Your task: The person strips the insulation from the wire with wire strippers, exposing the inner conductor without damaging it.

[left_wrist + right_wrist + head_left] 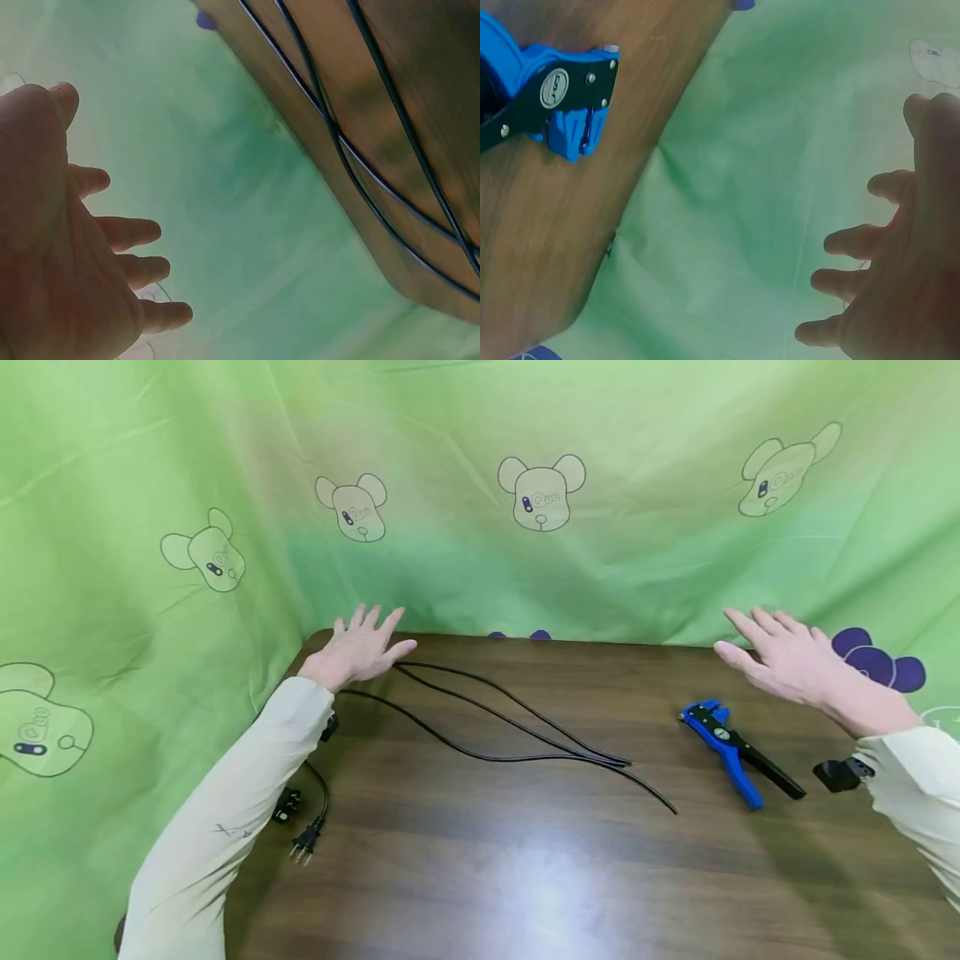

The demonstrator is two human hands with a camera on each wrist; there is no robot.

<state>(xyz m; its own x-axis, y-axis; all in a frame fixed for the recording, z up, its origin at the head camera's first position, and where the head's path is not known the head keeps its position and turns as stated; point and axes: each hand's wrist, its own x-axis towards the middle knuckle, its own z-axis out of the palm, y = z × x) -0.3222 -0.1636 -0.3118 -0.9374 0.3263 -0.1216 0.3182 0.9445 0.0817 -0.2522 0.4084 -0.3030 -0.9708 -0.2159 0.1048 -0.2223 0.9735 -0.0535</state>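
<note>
Two hands are hovering over the wooden table [525, 877], and neither is holding anything. Your left hand [362, 647] is floating at the left of centre in the head view, fingers spread and nearly straight, just above the far end of the black power cord [517, 739]. That cord is running in loose loops from under the hand toward the middle of the frame, while its two-pin plug [303, 845] is lying at the lower left beside your sleeve [225, 827]. In the left wrist view the fingers [135, 232] are showing relaxed and apart, with the cord strands crossing the upper right.

Your right hand [787, 656] is hanging at the right of the frame, palm down, fingers extended and slightly fanned. It is sitting near, but clear of, the blue-and-black wire stripper [731, 752] lying flat on the table below and left of it. A green cartoon-bear cloth [540, 493] is filling the background.
</note>
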